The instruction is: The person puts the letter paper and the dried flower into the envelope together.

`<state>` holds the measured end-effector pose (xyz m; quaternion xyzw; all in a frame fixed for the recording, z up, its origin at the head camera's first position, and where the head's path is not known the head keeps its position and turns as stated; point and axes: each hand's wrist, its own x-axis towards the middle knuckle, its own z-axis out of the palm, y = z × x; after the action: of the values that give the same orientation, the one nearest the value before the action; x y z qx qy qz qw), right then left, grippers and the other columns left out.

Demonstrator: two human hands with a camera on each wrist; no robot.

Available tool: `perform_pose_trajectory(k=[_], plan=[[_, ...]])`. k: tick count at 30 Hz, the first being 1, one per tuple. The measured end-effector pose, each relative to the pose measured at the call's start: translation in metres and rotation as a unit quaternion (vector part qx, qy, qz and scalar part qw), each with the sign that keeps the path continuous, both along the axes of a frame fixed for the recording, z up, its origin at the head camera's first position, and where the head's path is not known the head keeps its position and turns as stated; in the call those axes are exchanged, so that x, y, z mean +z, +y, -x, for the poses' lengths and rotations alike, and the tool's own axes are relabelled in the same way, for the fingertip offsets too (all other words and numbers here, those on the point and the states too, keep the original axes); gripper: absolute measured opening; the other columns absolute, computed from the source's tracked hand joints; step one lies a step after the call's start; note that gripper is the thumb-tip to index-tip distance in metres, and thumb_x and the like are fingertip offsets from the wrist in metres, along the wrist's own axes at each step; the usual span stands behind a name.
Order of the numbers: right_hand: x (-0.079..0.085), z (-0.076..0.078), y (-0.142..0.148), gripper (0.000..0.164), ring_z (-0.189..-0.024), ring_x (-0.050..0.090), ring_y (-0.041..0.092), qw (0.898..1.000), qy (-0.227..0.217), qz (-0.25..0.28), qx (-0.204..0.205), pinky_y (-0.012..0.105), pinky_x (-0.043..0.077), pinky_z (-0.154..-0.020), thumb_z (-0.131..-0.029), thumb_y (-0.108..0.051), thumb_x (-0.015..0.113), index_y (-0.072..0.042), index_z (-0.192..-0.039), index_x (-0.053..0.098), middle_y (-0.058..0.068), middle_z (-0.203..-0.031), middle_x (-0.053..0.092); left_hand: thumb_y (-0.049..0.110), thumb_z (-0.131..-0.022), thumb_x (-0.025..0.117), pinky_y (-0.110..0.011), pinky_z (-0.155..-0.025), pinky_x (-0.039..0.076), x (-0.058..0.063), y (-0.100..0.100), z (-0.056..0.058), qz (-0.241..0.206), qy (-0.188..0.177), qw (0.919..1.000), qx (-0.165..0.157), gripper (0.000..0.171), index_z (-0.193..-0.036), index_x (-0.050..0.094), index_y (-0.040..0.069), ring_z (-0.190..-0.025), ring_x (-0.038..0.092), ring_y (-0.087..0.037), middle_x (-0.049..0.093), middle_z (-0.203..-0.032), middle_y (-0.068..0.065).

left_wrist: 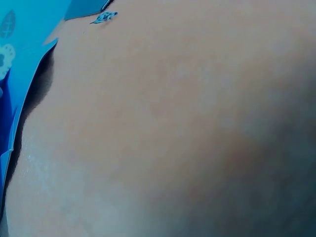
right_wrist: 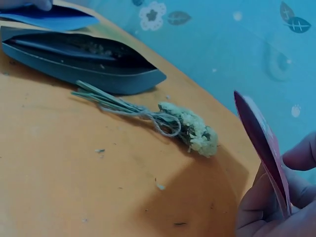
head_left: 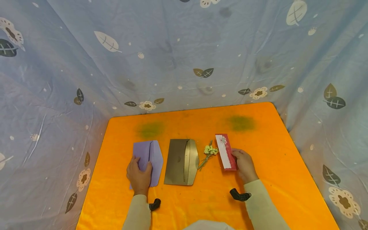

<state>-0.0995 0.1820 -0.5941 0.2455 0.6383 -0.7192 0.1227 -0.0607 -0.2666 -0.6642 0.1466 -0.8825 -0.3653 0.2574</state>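
In the head view my left hand (head_left: 139, 175) holds a purple envelope (head_left: 156, 159) on the left, its thumb over the front near the flap and its fingers toward the left edge. Part of that envelope (left_wrist: 24, 98) shows raised at the side of the left wrist view. Thumb and fingers of my right hand (head_left: 243, 164) pinch the right edge of a red and white card (head_left: 223, 152) with a flower decoration. Its two layers gape in the right wrist view. A brown-gold envelope (head_left: 176, 163), flap unfolded, lies between the hands. Beside it lies a small tied bunch of dried flowers (head_left: 210, 150).
An orange cloth covers the table (head_left: 198, 204). Leaf-patterned curtains (head_left: 172, 48) hang close behind it and on both sides. Small dry bits (right_wrist: 160, 185) are scattered over the cloth. Black wrist mounts (head_left: 240, 195) sit on both sleeves.
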Motion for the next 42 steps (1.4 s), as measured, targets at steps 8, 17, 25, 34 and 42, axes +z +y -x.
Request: perform_pose_trajectory(k=[8, 17, 25, 34, 42], plan=[[0.000, -0.001, -0.014, 0.046, -0.112, 0.056, 0.027, 0.999, 0.004, 0.035, 0.010, 0.024, 0.057, -0.087, -0.115, -0.017, 0.052, 0.008, -0.153, 0.051, 0.022, -0.145, 0.051, 0.027, -0.091, 0.084, -0.068, -0.116, 0.025, -0.002, -0.001, -0.001, -0.003, -0.001, 1.0000, 0.000, 0.057, -0.137, 0.064, -0.001, -0.145, 0.043, -0.046, 0.051, -0.162, -0.019], [0.003, -0.004, -0.038, 0.030, -0.103, 0.057, 0.027, 0.998, 0.020, 0.062, 0.021, 0.026, 0.058, -0.084, -0.112, -0.013, 0.056, 0.008, -0.134, 0.056, 0.018, -0.122, 0.057, 0.027, -0.091, 0.084, -0.069, -0.115, 0.025, -0.003, -0.001, -0.001, 0.001, 0.005, 1.0000, 0.003, 0.057, -0.136, 0.064, -0.002, -0.143, 0.044, -0.048, 0.052, -0.161, -0.021], [0.002, -0.005, -0.060, 0.022, -0.089, 0.057, 0.026, 0.994, 0.031, 0.088, 0.049, 0.027, 0.053, -0.071, -0.109, -0.010, 0.060, 0.007, -0.123, 0.056, 0.017, -0.109, 0.058, 0.026, -0.091, 0.083, -0.069, -0.115, 0.025, -0.002, -0.001, -0.001, -0.001, 0.006, 1.0000, 0.004, 0.056, -0.135, 0.065, -0.003, -0.143, 0.044, -0.049, 0.053, -0.160, -0.022], [-0.002, -0.003, -0.090, 0.013, -0.081, 0.059, 0.026, 0.988, 0.043, 0.087, 0.119, 0.029, 0.057, -0.073, -0.104, -0.005, 0.064, 0.006, -0.111, 0.062, 0.014, -0.096, 0.061, 0.026, -0.091, 0.083, -0.069, -0.114, 0.026, -0.003, -0.002, -0.001, 0.001, 0.013, 0.9999, 0.003, 0.056, -0.135, 0.065, -0.003, -0.142, 0.045, -0.048, 0.054, -0.159, -0.022], [-0.002, -0.005, -0.114, 0.015, -0.079, 0.059, 0.025, 0.981, 0.054, 0.062, 0.178, 0.029, 0.055, -0.072, -0.103, -0.005, 0.069, 0.007, -0.111, 0.065, 0.015, -0.096, 0.064, 0.028, -0.091, 0.084, -0.069, -0.115, 0.026, -0.003, -0.002, 0.000, -0.002, 0.011, 0.9999, -0.002, 0.056, -0.135, 0.065, -0.002, -0.143, 0.045, -0.047, 0.053, -0.160, -0.020]])
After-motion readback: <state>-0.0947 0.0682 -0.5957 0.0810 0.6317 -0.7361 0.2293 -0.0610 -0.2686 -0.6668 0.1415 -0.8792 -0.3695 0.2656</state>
